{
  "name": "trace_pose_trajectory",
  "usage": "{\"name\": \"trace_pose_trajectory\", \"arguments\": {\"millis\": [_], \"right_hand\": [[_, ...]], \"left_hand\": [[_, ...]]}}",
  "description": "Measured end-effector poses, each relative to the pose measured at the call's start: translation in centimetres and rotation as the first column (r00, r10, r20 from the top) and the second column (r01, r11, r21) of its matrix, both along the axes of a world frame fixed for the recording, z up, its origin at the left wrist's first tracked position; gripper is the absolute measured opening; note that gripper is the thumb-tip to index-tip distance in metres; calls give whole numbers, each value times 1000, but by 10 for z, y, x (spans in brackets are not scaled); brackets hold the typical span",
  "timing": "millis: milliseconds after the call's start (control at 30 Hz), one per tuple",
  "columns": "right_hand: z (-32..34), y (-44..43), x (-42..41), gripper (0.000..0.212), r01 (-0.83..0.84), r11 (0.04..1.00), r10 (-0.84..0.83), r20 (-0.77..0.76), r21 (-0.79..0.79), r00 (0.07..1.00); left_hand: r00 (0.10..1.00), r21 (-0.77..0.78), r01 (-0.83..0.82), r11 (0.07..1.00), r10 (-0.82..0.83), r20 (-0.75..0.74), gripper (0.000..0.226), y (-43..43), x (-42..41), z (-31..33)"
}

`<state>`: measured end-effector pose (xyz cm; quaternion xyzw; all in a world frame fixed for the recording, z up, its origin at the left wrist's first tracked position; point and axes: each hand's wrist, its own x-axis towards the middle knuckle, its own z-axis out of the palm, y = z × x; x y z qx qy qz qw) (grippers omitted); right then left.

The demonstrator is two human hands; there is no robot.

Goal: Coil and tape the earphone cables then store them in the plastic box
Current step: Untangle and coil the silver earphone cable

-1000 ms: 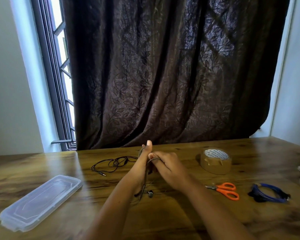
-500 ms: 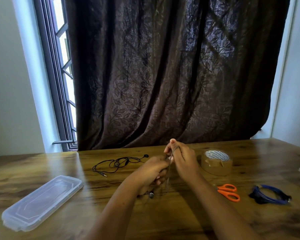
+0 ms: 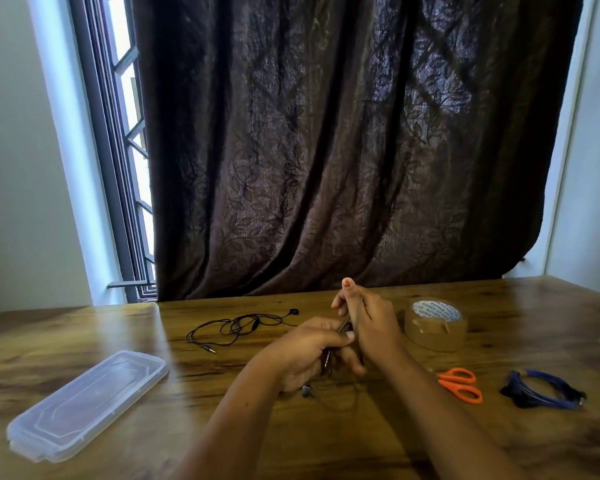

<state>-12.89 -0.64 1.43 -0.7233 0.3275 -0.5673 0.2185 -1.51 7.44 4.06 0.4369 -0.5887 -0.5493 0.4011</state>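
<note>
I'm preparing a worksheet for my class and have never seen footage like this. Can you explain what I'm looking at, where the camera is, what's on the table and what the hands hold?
There is no machine here: a person works with bare hands, filmed by one wide-angle camera worn on the head and looking down. The left hand and right hand both grip a dark earphone cable, with one earbud below the left hand. On the wooden table lie another loose earphone, a clear plastic box, a brown tape roll, orange scissors and a blue cable bundle.
</note>
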Motion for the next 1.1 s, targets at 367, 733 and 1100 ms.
{"name": "trace_pose_trajectory", "arguments": {"millis": [367,733,1100], "right_hand": [[7,-4,-1,54,20,984,-53,179,180,982],[3,1,5,46,36,968,-68,121,249,990],[-4,14,14,26,-107,991,128,-342,78,931]], "left_hand": [[974,113,12,994,14,-227,27,1,7,3],[836,58,66,996,-24,-549,49,5,9,11],[607,-5,-272,962,168,-777,59,-4,20,11]]}}
